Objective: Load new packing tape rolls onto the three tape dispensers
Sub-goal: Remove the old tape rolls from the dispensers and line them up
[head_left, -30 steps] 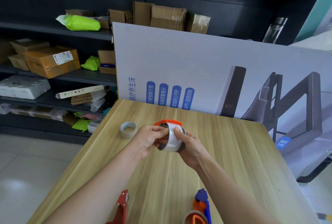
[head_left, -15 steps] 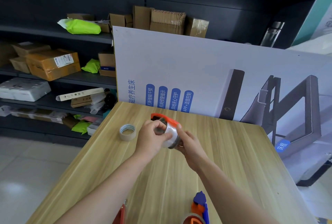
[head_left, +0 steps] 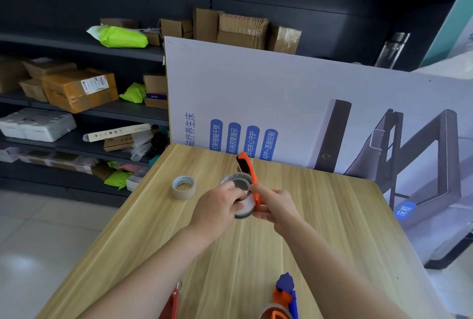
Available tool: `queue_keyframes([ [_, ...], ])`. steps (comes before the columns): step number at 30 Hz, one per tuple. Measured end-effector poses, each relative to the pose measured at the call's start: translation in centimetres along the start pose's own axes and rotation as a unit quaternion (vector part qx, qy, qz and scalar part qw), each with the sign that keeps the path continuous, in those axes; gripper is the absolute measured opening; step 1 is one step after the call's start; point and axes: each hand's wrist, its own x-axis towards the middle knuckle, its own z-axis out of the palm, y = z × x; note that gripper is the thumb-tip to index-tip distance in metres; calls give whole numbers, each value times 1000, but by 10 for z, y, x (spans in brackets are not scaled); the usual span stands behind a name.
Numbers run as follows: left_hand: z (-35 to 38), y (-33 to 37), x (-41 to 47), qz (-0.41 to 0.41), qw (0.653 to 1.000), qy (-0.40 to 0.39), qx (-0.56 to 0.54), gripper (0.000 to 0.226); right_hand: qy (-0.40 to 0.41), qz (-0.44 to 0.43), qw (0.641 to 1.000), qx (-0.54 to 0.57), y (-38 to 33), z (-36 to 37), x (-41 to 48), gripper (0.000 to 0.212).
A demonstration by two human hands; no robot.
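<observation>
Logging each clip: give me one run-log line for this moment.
left hand: grips tape roll | right hand: holds orange dispenser | spare roll: on table | stage: fitting roll to dispenser

Bench (head_left: 332, 229) layout
First dispenser (head_left: 246, 165) and held roll (head_left: 246, 206) over centre; loose roll (head_left: 183, 187) 9 o'clock, second dispenser (head_left: 174, 303) 7, third dispenser (head_left: 286, 290) 5, board (head_left: 281, 93) 12.

A single head-worn camera looks forward and down from close above the tabletop (head_left: 332, 229), toward a leaning poster board (head_left: 281, 93) and dark shelving (head_left: 76, 45) behind.
</observation>
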Motion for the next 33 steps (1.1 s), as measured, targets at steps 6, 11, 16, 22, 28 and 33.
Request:
queue_keyframes([
  [6, 2, -17, -3, -43, 999, -18, 20, 2, -2, 43, 997, 58, 3, -8, 3, 35],
  [11, 1, -31, -1, -82, 996, -36, -21, 10, 6, 41, 999, 14, 4, -15, 10, 40],
  [16, 6, -34, 2, -125, 983, -61, -120, 13, 23, 57, 998, 9, 14, -13, 14, 36],
  [22, 23, -59, 6, -262, 929, -28, -260, 18, 51, 106, 993, 26, 38, -11, 26, 26],
  [28, 49, -89, 12, -287, 940, -21, -183, 18, 78, 136, 988, 9, 73, -4, 53, 28],
  [33, 85, -123, 29, -322, 939, -63, -100, 9, 72, 167, 983, 3, 96, 2, 72, 26],
])
